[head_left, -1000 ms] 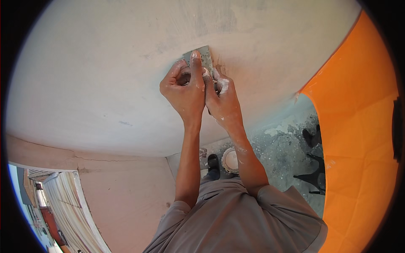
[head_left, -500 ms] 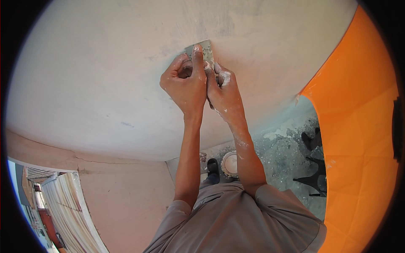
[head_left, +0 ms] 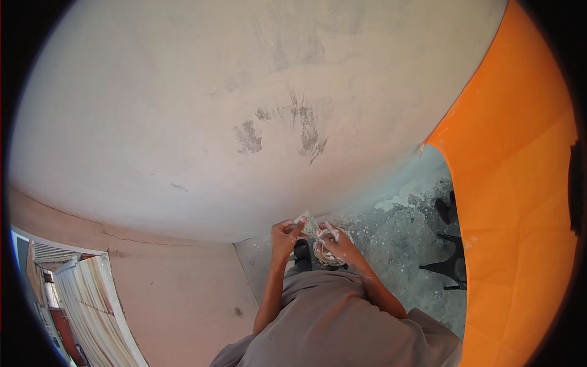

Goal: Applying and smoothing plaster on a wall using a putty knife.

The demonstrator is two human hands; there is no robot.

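Observation:
My left hand (head_left: 284, 238) pinches a thin, flat, pale piece smeared with putty (head_left: 307, 221), which looks like a scraper blade. Close beside it, my right hand (head_left: 340, 244) has curled, white-coated fingers; whatever lies in them is too small to name. Both hands are low in front of my body, away from the wall (head_left: 183, 110). Below the right hand stands a putty-stained bucket (head_left: 330, 262), largely covered by that hand. Dark, streaky smudges (head_left: 310, 134) mark the pale wall above the hands.
An orange sheet (head_left: 520, 183) hangs along the right. Black chair-like legs (head_left: 449, 260) stand on the white-splattered grey floor (head_left: 397, 244). At lower left, a window opening (head_left: 92, 300) with a striped curtain breaks the pinkish wall (head_left: 177, 281). My dark shoe (head_left: 301, 251) is beside the bucket.
Both hands have come down off the wall toward my body and the bucket, carrying the flat piece. Dark smudges now show where the hands and forearms were in front of the wall.

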